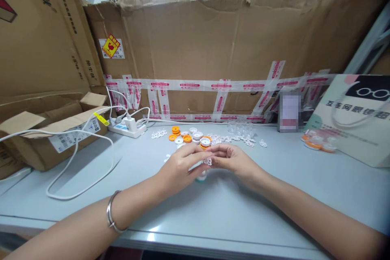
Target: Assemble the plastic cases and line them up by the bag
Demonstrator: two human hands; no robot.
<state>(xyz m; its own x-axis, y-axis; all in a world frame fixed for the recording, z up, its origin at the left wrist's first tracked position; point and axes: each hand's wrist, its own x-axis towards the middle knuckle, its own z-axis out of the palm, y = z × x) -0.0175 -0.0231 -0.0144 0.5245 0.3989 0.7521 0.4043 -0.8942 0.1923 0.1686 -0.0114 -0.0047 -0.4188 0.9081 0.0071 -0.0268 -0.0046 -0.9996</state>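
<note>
Small white piece (208, 161) near centre of view, its position taken as clock centre. Left hand (181, 165): grip pinched on the piece. Right hand (234, 161): fingertips at its 3 o'clock; cannot tell whether they clasp it. Teal-based round part (201, 176) at 7 o'clock above the table (243, 215). Risk: uneven pressure on a narrow pinch could flick the piece loose. Disc stack (205, 142), 12 o'clock, might topple if knuckles brush it.

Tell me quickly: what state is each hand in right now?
Left hand: closed, pinching a small white piece.
Right hand: partly curled, right at that same piece; whether it grips it too cannot be told.
</note>
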